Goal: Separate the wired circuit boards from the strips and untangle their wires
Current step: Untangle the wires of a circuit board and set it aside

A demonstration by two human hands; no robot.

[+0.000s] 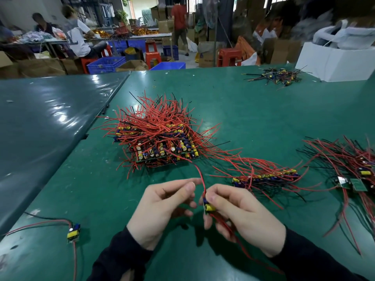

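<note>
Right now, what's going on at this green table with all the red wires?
A person is sorting small wired circuit boards. Their right hand pinches one small board with a yellow part, and its red wire runs up to the big tangled pile of board strips. The left hand is beside it, fingertips near that wire; whether it grips it is unclear. One separated board lies at the left, and more strips lie at the right.

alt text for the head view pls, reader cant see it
The right hand pinches a small circuit board while the left hand holds its red wire, which runs back to a big tangled pile of wired boards on a green table.
</note>
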